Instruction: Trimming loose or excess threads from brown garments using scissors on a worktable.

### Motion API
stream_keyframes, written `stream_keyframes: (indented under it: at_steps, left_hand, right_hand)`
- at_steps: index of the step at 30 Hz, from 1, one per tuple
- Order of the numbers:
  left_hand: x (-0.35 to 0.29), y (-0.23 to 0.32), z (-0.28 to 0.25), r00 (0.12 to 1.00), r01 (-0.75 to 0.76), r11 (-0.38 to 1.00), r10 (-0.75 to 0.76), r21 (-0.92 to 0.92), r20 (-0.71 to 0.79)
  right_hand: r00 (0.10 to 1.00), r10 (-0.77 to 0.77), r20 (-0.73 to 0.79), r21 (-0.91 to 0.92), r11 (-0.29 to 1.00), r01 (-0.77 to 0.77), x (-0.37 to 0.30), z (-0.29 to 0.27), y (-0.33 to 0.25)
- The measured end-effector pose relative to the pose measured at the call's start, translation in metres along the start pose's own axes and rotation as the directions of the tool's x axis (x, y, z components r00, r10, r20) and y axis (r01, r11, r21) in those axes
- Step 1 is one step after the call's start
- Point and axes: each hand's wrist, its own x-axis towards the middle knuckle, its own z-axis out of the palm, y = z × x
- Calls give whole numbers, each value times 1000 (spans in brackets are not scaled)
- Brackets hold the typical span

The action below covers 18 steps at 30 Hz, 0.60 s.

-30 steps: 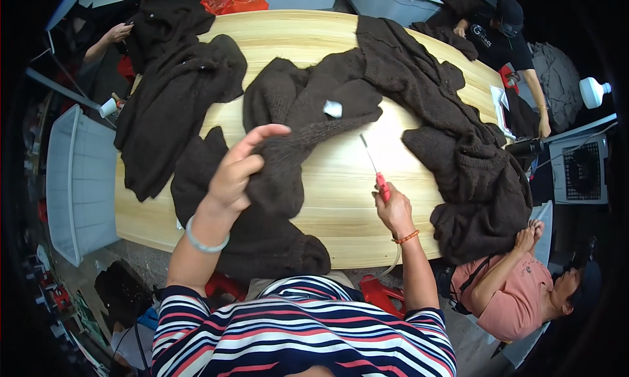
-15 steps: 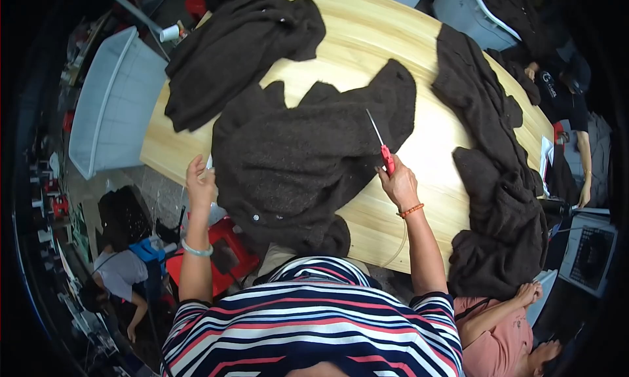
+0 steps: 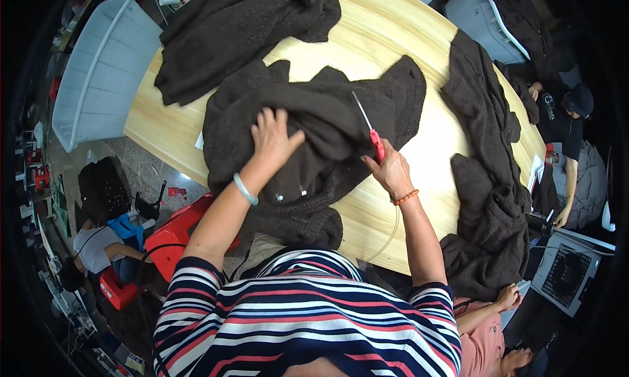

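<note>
A dark brown knitted garment (image 3: 314,115) lies in loose folds on the wooden table in front of me. My left hand (image 3: 274,141) rests on it with fingers spread, next to a raised fold. Small shiny spots, perhaps buttons, show along its near part. In my right hand (image 3: 391,170) is a red-handled tool with a long thin metal tip (image 3: 377,143), closed in my fingers. That tip points away from me, over the garment's right side. A pale thin hose (image 3: 393,236) runs from under my right wrist to the table's near edge; its joint is hidden.
More dark knitwear (image 3: 242,36) lies at the far left, and another heap (image 3: 488,200) along the right. A pale plastic bin (image 3: 105,75) stands left of the table (image 3: 386,226). Red stools (image 3: 173,236) are at lower left. Other people sit at right and lower left.
My left hand has come from beside the garment's left edge onto its middle. The near part of the cloth is now folded up. My right hand and its tool have shifted slightly left.
</note>
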Motion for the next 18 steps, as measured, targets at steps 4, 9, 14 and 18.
stream_keyframes:
  at_steps: [4, 9, 14, 18]
  left_hand:
    - [60, -36, -15, 873, 480, 863, -487, -156, -6]
    - [25, 10, -49, 931, -290, 956, 270, -50, -244]
    - [-44, 80, 30, 751, -527, 732, 639, -431, 167]
    - [-44, 95, 88, 601, -697, 695, 702, -179, 383]
  right_hand:
    - [997, 42, -66, 7, 999, -42, 3, -15, -1]
    - [981, 169, -99, -21, 985, -171, -25, -25, 41]
    - [978, 195, -69, -60, 978, -199, -79, -20, 67]
    - [975, 223, 11, -62, 973, -222, -111, -15, 62]
